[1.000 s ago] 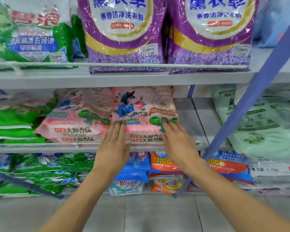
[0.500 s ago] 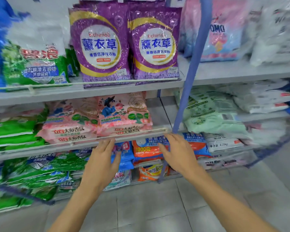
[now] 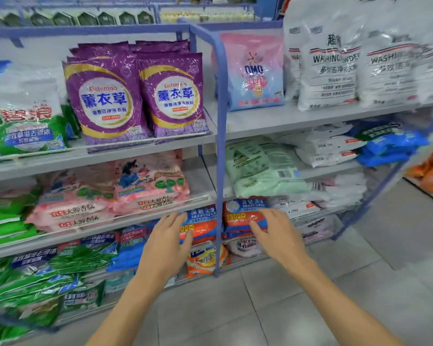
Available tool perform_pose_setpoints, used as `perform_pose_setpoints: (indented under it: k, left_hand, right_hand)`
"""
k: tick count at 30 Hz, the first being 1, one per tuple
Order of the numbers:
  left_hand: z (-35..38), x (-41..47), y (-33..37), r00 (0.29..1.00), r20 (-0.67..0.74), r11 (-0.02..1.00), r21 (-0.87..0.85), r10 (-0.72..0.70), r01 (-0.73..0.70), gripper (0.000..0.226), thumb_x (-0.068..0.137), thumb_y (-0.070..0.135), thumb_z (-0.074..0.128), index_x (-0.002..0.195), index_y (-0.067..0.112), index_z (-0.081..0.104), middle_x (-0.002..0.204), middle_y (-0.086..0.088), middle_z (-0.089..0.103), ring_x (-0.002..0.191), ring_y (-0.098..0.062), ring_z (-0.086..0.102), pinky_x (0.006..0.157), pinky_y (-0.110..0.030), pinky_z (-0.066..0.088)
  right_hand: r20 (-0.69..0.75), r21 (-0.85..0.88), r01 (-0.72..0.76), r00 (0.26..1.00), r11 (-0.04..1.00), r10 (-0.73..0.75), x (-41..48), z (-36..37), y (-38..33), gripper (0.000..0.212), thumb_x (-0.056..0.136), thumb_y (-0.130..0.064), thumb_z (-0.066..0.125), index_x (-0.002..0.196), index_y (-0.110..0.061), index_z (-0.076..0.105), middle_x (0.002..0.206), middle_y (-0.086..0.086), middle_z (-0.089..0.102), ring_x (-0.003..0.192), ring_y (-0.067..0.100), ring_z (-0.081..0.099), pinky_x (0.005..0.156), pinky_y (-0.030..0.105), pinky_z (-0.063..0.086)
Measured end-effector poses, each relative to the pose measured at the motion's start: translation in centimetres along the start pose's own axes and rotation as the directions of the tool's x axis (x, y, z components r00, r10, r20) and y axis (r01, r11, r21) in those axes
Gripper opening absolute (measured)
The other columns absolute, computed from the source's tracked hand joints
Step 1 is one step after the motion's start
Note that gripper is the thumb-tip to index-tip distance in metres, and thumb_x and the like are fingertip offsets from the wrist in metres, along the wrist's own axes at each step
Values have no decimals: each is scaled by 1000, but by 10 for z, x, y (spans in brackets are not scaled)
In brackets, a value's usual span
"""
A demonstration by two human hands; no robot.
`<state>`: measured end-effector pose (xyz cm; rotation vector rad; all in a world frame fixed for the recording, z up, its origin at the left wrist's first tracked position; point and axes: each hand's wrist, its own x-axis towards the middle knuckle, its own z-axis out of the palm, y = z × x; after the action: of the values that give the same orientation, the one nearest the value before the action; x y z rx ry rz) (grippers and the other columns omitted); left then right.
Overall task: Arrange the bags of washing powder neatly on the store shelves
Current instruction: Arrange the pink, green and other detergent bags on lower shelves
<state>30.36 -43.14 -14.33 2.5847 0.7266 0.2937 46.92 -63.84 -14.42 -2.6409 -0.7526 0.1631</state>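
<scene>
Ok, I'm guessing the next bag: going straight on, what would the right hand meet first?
Probably the orange-and-blue bag just right of the blue post; the right hand looks almost on it, depth unclear.

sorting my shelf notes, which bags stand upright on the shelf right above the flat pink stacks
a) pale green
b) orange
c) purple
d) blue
c: two purple bags stand upright side by side on the shelf directly over the flat pink stacks.
</scene>
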Motion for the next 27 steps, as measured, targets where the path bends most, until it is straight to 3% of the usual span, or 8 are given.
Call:
perform_pose_setpoints:
  k: [7, 14, 23, 27]
  left_hand:
    - [52, 42, 89, 999, 6, 999, -4, 38, -38, 55, 103, 36, 53, 153, 15, 43, 156, -2, 45, 147, -20, 35, 120, -35, 29]
    - [111, 78, 174, 1000, 9, 1000, -22, -10, 10, 50, 102, 32, 56, 148, 14, 50, 153, -2, 48, 147, -25, 37, 122, -39, 30]
    - [156, 98, 198, 989, 34, 989, -35, -143, 144, 52, 101, 37, 56, 149, 17, 49, 155, -2, 47, 148, -24, 35, 122, -40, 31]
    - [163, 114, 199, 990, 21, 988, -67, -139, 140, 52, 102, 37, 56, 150, 17, 48, 153, 1, 49, 146, -21, 38, 120, -39, 34]
  right_hand:
    - [19, 55, -45, 999, 997, 44, 31, -37, 90, 54, 104, -46, 49, 147, -14, 49, 148, 5, 53, 140, 23, 41, 111, 37, 38]
    - [55, 18, 29, 998, 999, -30, 81, -77, 170, 46, 105, -42, 49, 141, -13, 52, 142, 7, 56, 135, 25, 45, 107, 36, 38]
    - [82, 65, 78, 993, 995, -83, 133, -79, 220, 51, 105, -46, 47, 147, -18, 48, 149, 1, 52, 139, 18, 43, 111, 32, 35]
    - [83, 100, 44, 995, 994, -52, 145, -67, 230, 52, 104, -49, 47, 148, -22, 46, 151, -3, 50, 141, 15, 40, 112, 33, 36]
